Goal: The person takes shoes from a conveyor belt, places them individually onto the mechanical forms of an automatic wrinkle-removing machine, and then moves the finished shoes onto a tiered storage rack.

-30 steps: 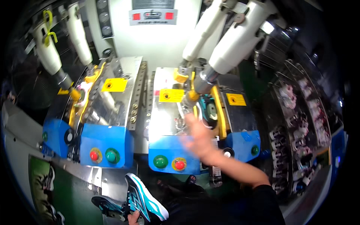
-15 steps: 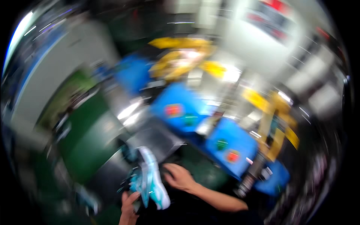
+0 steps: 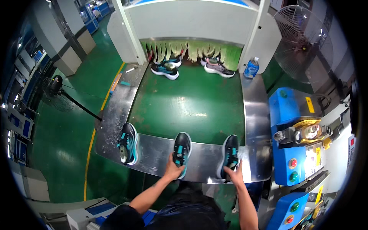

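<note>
The left hand (image 3: 174, 169) is partly curled, thumb and fingers around the heel end of the middle shoe (image 3: 182, 147). The right hand (image 3: 234, 173) is likewise half closed, gripping the heel end of the right shoe (image 3: 230, 148). Both shoes are black with teal parts and pale soles, toes pointing to the far side, and lie over the near strip of a metal border; whether the soles rest on it or are held just above cannot be told.

Beyond the border stretches a green belt (image 3: 184, 111), running under a large pale machine housing (image 3: 191, 21) at the far end. To the right are a blue-fronted machine (image 3: 283, 165) with yellow labels and, farther off, a caged fan (image 3: 303, 46). A ragged green curtain (image 3: 230, 55) hangs across the housing's mouth.

More shoes stand on the belt beside the curtain: a dark-and-teal shoe (image 3: 165, 71) at far left and a dark shoe with a white sole (image 3: 219, 70) at far right, each with another shoe just behind it. On the near left corner of the border sits the left shoe (image 3: 130, 143), black and teal, with neither hand on it. A blue-labelled bottle (image 3: 251, 68) stands on the right far border, near the housing. Smallest are a red button (image 3: 293, 163) and a green button (image 3: 293, 176) on the blue machine.
</note>
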Motion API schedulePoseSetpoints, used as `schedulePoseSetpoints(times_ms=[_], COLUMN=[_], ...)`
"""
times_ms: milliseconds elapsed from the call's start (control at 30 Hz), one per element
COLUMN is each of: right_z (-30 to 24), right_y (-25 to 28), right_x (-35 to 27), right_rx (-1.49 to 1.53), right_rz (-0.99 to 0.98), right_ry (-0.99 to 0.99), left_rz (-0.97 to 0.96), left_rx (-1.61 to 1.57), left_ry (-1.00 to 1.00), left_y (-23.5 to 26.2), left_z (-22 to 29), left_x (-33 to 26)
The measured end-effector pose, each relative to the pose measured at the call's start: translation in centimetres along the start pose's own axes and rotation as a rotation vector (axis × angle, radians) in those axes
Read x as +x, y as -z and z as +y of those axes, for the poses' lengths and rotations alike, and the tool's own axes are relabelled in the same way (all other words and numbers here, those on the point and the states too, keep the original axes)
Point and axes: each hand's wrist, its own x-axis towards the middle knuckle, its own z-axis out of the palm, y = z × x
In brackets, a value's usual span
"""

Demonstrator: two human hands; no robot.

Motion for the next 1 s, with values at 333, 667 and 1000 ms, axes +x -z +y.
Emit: schedulePoseSetpoints(times_ms=[333, 667, 1000], right_z=[-5.4, -8.9, -35.2], right_y=[-19.0, -25.5, -19.6], right_x=[-3.8, 1.5, 42.2], right_rx=[-0.464, -0.272, -1.217], right_rz=[-0.338, -1.058, -0.269], right_ry=[0.076, 0.028, 1.037], left_rz=[0.262, 0.434, 0.078], left_rx=[-0.132, 0.010, 0.511], left_ry=[0.019, -0.357, -0.655], left_y=[9.8, 17.2, 9.7], left_z=[-7.8, 0.8, -5.8], left_x=[2.6, 10.7, 42.3])
